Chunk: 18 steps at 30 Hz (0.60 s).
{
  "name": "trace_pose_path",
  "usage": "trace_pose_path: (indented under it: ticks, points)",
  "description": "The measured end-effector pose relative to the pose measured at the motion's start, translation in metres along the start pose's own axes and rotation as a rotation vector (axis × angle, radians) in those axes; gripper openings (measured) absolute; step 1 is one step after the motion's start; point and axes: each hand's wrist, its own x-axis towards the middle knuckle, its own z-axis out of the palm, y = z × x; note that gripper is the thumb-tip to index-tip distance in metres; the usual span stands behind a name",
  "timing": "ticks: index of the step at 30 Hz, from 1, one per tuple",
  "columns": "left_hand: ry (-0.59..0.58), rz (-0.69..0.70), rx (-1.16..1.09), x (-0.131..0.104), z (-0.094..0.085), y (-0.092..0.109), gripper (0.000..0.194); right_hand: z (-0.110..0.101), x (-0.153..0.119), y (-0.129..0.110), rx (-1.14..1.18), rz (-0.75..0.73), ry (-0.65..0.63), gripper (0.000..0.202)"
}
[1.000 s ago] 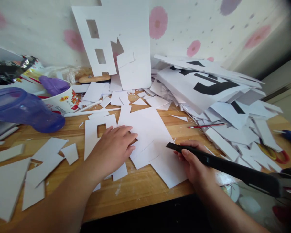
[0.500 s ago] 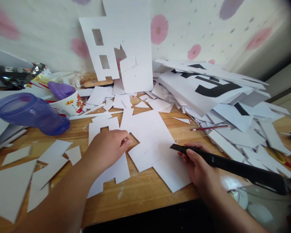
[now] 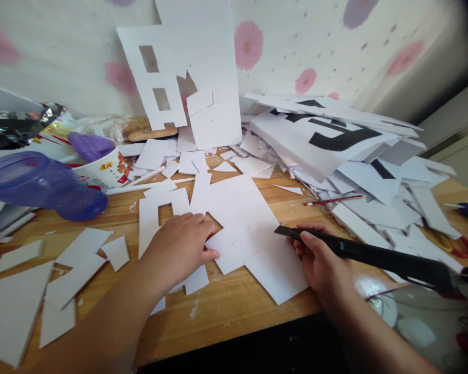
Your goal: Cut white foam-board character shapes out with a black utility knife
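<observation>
My left hand (image 3: 185, 240) lies palm down over a white foam-board piece with square cut-outs (image 3: 148, 215), its thumb apart from its fingers and nothing visibly held. Just right of it is a larger white board piece (image 3: 237, 208) with notched edges and thin lines on its surface. My right hand (image 3: 322, 257) is closed around a long black utility knife (image 3: 359, 252). The knife's slanted tip points left, over the larger board's right edge. Whether the tip touches the board I cannot tell.
A tall white board with window holes (image 3: 218, 62) leans on the wall. Scraps (image 3: 351, 140) are heaped at right, near a pencil (image 3: 333, 200) and scissors (image 3: 462, 246). A blue plastic vessel (image 3: 42, 182) and paper cup (image 3: 105, 171) stand at left.
My left hand has opened from a loosely curled shape, lowering and spreading its thumb over the boards. The right hand still grips the knife in nearly the same place. The view has shifted slightly.
</observation>
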Motion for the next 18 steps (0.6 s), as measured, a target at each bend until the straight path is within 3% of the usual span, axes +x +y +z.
trace_pose_path:
  ticks: [4,18]
  points:
    - [-0.015,0.002,0.001,-0.0002,-0.0006,0.0025,0.034,0.0002,-0.0007,-0.0007,0.010,-0.012,-0.016,0.015]
    - [-0.025,-0.018,0.013,0.0024,0.0014,0.0052,0.027,0.0019,-0.0004,-0.0025,0.052,-0.005,0.016,0.014]
